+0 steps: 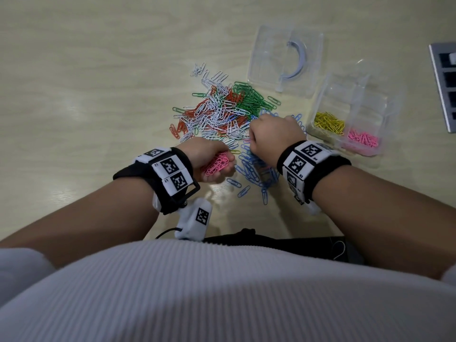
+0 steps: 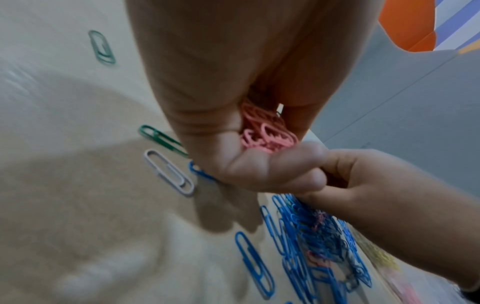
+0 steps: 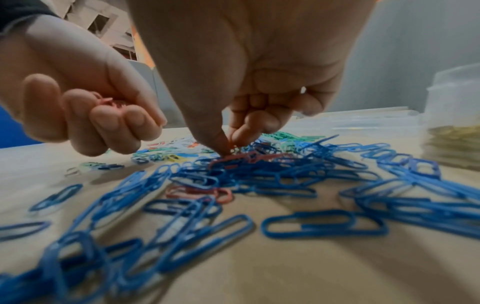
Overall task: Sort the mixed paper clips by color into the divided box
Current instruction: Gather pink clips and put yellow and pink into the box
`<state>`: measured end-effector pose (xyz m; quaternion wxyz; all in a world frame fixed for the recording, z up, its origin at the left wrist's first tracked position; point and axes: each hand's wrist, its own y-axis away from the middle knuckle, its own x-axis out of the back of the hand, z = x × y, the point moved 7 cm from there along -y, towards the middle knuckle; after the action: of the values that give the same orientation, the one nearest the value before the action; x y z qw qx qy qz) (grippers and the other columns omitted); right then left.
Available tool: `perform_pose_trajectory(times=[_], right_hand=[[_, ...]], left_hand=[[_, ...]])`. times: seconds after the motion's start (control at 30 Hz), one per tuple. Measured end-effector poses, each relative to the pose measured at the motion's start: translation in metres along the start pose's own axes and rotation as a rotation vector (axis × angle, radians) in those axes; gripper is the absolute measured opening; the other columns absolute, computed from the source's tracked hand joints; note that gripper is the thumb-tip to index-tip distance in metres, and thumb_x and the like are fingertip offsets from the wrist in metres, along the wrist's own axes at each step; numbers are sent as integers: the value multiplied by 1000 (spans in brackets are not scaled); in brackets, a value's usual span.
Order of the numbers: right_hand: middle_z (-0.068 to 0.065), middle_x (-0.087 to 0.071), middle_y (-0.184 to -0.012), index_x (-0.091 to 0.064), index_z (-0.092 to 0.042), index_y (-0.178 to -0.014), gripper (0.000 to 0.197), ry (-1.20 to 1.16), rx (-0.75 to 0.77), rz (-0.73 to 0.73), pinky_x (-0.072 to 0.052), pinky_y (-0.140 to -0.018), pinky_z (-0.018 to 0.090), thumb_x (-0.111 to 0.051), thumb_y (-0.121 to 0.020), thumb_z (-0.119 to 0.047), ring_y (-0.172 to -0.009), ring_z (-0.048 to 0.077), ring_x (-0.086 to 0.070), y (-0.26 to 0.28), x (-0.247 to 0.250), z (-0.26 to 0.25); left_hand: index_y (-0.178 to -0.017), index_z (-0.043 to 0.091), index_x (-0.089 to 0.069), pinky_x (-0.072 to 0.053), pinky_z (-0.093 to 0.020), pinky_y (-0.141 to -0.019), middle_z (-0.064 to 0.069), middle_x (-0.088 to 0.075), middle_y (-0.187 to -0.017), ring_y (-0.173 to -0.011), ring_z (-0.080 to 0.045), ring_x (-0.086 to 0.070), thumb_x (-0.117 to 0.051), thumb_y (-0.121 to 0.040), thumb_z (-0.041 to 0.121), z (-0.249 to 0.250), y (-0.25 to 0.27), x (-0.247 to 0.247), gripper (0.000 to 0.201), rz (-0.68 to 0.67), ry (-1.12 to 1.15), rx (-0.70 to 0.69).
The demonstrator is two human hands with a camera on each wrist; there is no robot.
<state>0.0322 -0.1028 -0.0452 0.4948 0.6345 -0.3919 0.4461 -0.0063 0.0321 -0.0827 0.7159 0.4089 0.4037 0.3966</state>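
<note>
Box (image 1: 355, 104) beside pile held yellow clips (image 1: 329, 122) and pink clips (image 1: 363, 139) only. Left hand (image 1: 209, 160) clenched a pink handful (image 1: 217, 162); right hand (image 3: 249, 82) pinched a pink clip (image 3: 235, 158) among blue clips (image 3: 285, 181). White, green, orange, blue lay unsorted on table (image 1: 86, 82).

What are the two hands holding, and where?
The left hand cups a bunch of pink clips in its palm. The right hand pinches one pink clip by its end.
</note>
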Motion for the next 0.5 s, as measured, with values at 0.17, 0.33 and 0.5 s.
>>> perform_pose_trajectory(times=[0.17, 0.33, 0.5], right_hand=[[-6, -53, -88, -55, -26, -83, 3, -339, 51, 19, -44, -83, 36, -58, -83, -26, -88, 19, -54, 10, 15, -1], [-8, -61, -89, -71, -25, -90, 8, -555, 198, -2, -41, -77, 25, -64, -85, -24, -84, 8, -54, 25, 25, -16], [-8, -60, -86, -70, -25, -91, 15, -468, -65, 32, -39, -73, 22, -58, -84, -19, -84, 11, -55, 30, 21, 39]], left_hand=[[-80, 9, -53, -39, -14, -38, -8, -53, -62, -51, -14, -45, -34, -101, 22, 8, 0, -6, 31, 36, 11, -61], [-82, 7, -55, -45, -18, -39, -8, -57, -59, -41, -15, -51, -42, -98, 22, 13, -6, -20, 26, 34, -31, -102], [-77, 11, -53, -38, -15, -34, -7, -55, -55, -36, -14, -45, -35, -101, 24, 13, -10, -29, 33, 12, -9, -90]])
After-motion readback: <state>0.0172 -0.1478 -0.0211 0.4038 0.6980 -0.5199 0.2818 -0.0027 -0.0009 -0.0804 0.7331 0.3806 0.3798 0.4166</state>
